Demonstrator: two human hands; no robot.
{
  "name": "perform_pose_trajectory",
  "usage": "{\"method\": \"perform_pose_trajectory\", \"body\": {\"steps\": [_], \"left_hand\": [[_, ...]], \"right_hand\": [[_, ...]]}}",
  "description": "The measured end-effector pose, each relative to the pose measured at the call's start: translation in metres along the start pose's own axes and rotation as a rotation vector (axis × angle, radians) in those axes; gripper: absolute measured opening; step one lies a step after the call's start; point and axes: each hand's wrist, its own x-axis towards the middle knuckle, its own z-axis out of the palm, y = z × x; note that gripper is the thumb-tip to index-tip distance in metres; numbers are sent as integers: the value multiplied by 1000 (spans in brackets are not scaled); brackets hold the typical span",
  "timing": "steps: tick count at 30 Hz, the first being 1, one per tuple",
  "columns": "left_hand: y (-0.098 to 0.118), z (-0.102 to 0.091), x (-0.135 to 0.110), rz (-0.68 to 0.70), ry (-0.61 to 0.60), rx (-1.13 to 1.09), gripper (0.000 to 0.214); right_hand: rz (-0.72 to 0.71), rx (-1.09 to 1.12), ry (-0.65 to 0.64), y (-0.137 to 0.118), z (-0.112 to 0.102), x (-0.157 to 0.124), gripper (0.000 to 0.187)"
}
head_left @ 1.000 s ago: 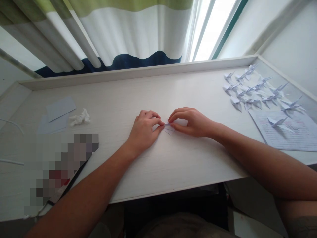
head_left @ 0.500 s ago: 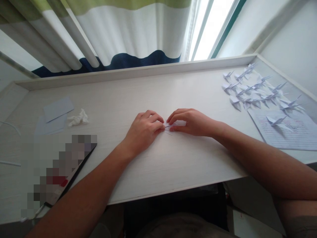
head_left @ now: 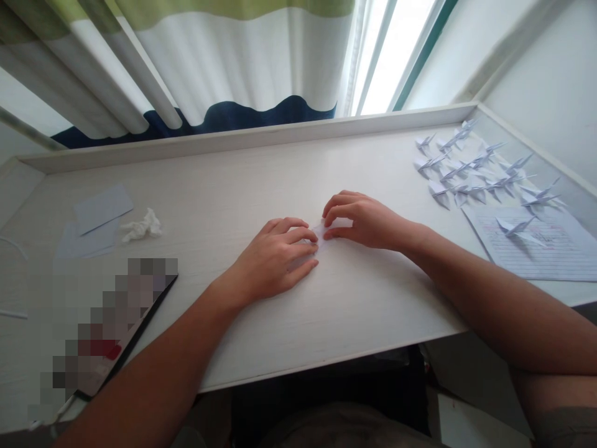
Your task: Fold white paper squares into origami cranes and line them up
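Between my two hands, at the middle of the desk, lies a small piece of folded white paper [head_left: 319,232], mostly covered by fingers. My left hand [head_left: 282,255] rests on the desk with its fingers and thumb around the paper's left part, holding it down. From the right, my right hand [head_left: 359,219] pinches the upper right part of the paper between curled fingers and thumb. The exact shape of the folds is hidden.
Several white paper cranes [head_left: 471,168] stand at the far right, one on a lined sheet [head_left: 559,255]. Loose paper sheets [head_left: 103,208] and a crumpled tissue [head_left: 143,225] lie at left, near a blurred dark-edged flat object [head_left: 125,323]. A raised rim [head_left: 261,132] borders the white desk.
My right hand has shifted slightly up and right. My left hand has moved a little lower, its fingers spreading over the paper. More of the paper shows between the hands.
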Motion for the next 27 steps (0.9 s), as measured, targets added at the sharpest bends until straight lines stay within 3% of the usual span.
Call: {"method": "perform_pose_trajectory", "body": {"steps": [8, 27], "left_hand": [[-2, 5, 0, 24, 24, 22, 26], [-9, 8, 0, 23, 83, 23, 21]], "right_hand": [[-12, -32, -81, -7, -1, -1, 14], [22, 71, -46, -6, 4, 0, 14]]}}
